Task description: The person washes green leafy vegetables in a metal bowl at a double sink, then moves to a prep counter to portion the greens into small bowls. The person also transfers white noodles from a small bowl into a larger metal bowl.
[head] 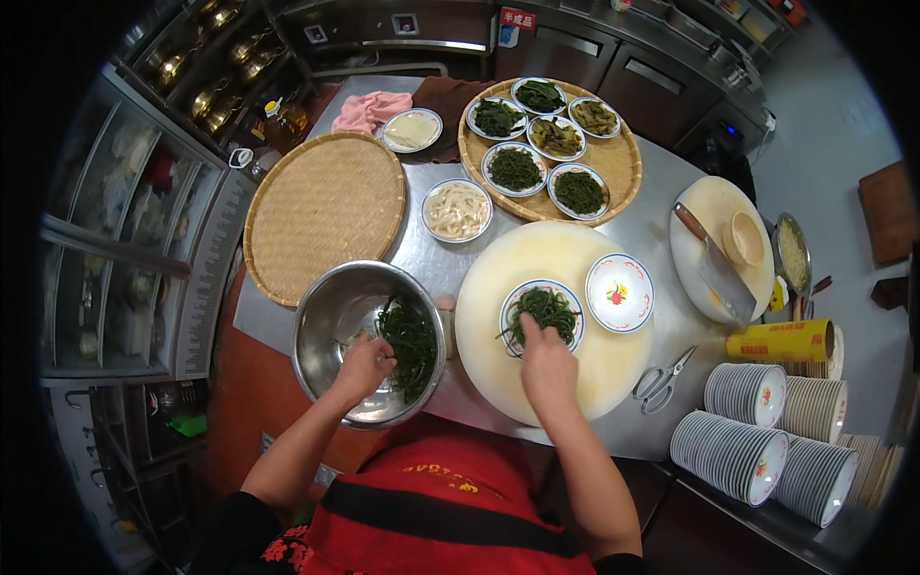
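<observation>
My left hand (pixel 368 366) is inside a stainless steel bowl (pixel 316 302), fingers curled beside dark green shredded vegetable strands (pixel 411 352). Whether it pinches any strands is hard to see. Over a white patterned plate (pixel 509 305), my right hand (pixel 549 363) touches a heap of the same green strands (pixel 546 309) with its fingertips; a hold on them cannot be made out. This plate sits on a round, pale cutting board (pixel 489 381). To its right, a second plate (pixel 619 293) with a flower print holds nothing.
Plates of greens (pixel 514 169) stand on a woven bamboo tray (pixel 618 190); another such tray (pixel 323 215) lies left. A dish of white strips (pixel 457 210) is between them. At right are scissors (pixel 663 381), a cleaver (pixel 726 280) on another board (pixel 701 208), and stacked plates (pixel 729 456).
</observation>
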The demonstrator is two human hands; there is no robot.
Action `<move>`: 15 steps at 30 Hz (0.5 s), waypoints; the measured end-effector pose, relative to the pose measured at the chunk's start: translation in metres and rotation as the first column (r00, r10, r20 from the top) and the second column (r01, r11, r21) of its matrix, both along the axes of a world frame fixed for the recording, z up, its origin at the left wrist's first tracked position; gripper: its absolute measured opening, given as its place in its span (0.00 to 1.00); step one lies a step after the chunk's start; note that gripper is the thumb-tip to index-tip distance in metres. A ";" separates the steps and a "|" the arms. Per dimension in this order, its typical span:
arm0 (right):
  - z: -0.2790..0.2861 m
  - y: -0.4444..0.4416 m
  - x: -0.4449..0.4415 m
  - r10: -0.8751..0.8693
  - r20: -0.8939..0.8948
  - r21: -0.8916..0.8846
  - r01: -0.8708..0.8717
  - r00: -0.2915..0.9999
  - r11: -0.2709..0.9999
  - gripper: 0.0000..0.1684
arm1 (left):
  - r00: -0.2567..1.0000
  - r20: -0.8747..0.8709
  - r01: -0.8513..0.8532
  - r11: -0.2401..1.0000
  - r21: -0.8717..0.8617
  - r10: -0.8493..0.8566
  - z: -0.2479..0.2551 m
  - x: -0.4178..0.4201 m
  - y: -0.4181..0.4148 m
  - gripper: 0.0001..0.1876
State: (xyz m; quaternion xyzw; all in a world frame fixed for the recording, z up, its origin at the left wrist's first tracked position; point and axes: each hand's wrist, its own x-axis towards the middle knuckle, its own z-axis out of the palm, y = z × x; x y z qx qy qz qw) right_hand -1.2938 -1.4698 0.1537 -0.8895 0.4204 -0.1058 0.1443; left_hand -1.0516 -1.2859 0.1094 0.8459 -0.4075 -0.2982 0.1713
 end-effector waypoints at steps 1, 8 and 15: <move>-0.005 0.005 0.003 0.049 -0.015 -0.013 -0.049 0.999 0.999 0.19 | 1.000 0.000 0.002 1.000 0.008 -0.002 -0.001 0.000 0.000 0.09; 0.002 0.030 -0.014 -0.010 0.087 -0.011 0.011 0.996 1.000 0.19 | 1.000 0.014 0.016 0.999 0.047 -0.017 -0.013 0.002 0.006 0.11; -0.005 0.009 -0.021 0.121 0.225 0.057 -0.137 0.967 0.989 0.09 | 1.000 0.012 0.002 0.997 0.079 -0.003 -0.018 0.000 0.001 0.12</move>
